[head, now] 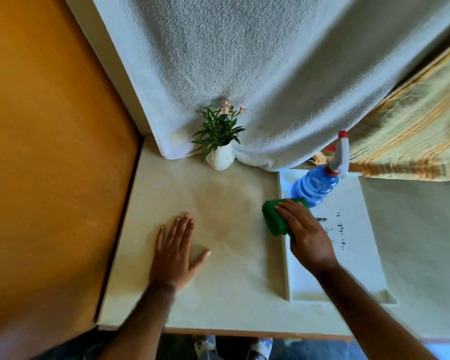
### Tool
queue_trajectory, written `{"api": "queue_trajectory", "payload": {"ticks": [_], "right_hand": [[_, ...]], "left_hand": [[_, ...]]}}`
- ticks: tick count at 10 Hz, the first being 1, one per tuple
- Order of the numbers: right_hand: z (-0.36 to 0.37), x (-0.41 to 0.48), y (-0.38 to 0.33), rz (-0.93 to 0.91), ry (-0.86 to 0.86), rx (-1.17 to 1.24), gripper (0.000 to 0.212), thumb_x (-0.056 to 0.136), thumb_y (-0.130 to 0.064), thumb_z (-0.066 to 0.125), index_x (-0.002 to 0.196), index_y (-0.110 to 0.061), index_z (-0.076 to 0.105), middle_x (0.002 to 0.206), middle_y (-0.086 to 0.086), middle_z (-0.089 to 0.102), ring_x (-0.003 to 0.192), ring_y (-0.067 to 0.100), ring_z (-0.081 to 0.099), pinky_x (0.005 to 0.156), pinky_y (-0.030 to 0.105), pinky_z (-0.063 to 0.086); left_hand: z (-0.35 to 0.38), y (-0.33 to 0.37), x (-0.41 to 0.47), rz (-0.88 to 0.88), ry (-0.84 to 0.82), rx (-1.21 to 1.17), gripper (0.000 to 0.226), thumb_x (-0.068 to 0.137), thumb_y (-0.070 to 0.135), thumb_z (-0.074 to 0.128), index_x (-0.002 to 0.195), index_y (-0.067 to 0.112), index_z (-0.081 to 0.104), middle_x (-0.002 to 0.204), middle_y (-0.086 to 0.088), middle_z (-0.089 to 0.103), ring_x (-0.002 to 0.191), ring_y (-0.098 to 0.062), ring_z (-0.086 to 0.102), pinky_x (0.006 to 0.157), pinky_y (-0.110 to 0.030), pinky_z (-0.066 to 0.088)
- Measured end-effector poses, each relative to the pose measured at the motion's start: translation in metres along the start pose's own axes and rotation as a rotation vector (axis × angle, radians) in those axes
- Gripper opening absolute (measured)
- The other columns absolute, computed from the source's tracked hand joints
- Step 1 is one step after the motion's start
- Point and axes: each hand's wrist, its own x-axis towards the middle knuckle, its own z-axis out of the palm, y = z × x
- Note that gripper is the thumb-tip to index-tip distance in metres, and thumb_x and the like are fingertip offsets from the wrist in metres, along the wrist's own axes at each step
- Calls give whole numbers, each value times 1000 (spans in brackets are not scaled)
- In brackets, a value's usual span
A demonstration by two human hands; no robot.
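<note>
My left hand (176, 252) lies flat on the cream tabletop (218, 281), fingers straight and spread. My right hand (305, 235) presses down on a folded green cloth (273, 219) at the left rim of a white tray (359, 245); its fingers lie over the cloth. A faint brownish stain (224, 209) marks the tabletop between the two hands. A blue spray bottle (316, 185) with a white and red trigger head stands at the far end of the tray, just beyond the cloth.
A small white vase with a green plant (220, 144) stands at the back of the table against a hanging white towel (244, 74). An orange wooden panel (50, 152) borders the left side. A striped yellow fabric (413, 141) hangs at the right.
</note>
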Motion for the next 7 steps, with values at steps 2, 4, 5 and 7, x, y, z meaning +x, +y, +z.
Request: {"api": "queue_trajectory", "payload": {"ticks": [2,4,5,7], "right_hand": [[-13,-73,32,218,-23,-146,69,74,20,67,140,1,58,145,19,58,135,35,55,111,55,46],[-11,-95,44,223,-377,-66,90,91,-44,53,163,-11,10,172,9,6,159,23,3,128,48,14],[-9,-94,37,247,-377,-115,96,95,-67,40,163,-12,3,172,3,-5,158,15,-7,128,35,-1],[-21,-55,3,137,-236,-180,95,98,-71,33,160,-1,21,170,15,14,158,24,8,129,39,9]], "left_hand": [[-1,3,0,3,23,11,91,98,76,37,165,15,30,174,-7,29,161,-25,28,128,-58,27],[1,3,1,17,31,35,92,98,76,34,165,13,29,174,-9,29,160,-27,29,128,-58,26],[3,2,1,15,-2,49,93,97,75,36,165,13,28,174,-9,29,160,-26,27,128,-58,25],[-17,18,3,21,-108,25,103,97,80,8,160,5,39,169,-15,36,154,-35,40,125,-65,31]]}}
